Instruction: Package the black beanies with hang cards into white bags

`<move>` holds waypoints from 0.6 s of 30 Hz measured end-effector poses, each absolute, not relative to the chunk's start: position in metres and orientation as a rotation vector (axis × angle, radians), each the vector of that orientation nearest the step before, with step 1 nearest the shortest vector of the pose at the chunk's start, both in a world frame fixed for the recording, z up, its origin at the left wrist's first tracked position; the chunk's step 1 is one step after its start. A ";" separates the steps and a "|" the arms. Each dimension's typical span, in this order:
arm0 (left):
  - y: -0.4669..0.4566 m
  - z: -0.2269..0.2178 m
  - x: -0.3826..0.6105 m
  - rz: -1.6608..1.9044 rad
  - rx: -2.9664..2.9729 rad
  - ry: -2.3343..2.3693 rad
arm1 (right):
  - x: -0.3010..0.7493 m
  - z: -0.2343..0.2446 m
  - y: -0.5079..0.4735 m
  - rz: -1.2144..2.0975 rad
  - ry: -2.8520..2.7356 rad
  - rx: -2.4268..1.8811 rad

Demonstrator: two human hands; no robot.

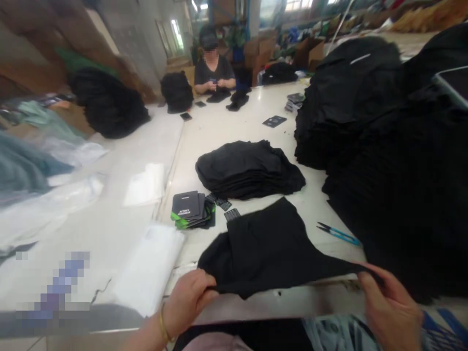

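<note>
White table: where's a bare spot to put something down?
The widest bare patch on the table lies between the folded black stack and the far black cards. A smaller one sits beside the blue-handled snips. It's crowded on the right, by the big black clothes pile, and around the green-edged tag stack.

A plain black cloth garment (263,253) fills the lower middle of the frame, on a glossy white tabletop (256,105). Just beyond it lies a stack of folded black garments (248,168), and a taller heap of black cloth (387,146) covers the right side. Left of the stack, charcoal card tags (186,204) show vivid green edges and white lettering. Blue-handled metal thread snips (340,235) lie at right. Translucent white plastic bags (146,268) lie at lower left.
</note>
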State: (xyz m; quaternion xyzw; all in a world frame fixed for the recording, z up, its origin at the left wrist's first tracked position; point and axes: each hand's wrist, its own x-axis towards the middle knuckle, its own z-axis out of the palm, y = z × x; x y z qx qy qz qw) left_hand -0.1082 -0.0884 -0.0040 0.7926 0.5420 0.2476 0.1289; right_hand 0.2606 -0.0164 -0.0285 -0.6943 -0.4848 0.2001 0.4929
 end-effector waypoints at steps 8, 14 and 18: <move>-0.111 -0.044 -0.098 0.628 1.460 2.087 | 0.220 -0.062 0.038 0.235 -1.595 -1.711; -0.095 -0.061 -0.115 0.378 1.515 2.224 | 0.173 -0.077 0.090 0.099 -1.911 -1.527; -0.073 -0.044 -0.111 0.671 1.664 2.003 | 0.150 -0.059 0.027 0.046 -2.131 -1.102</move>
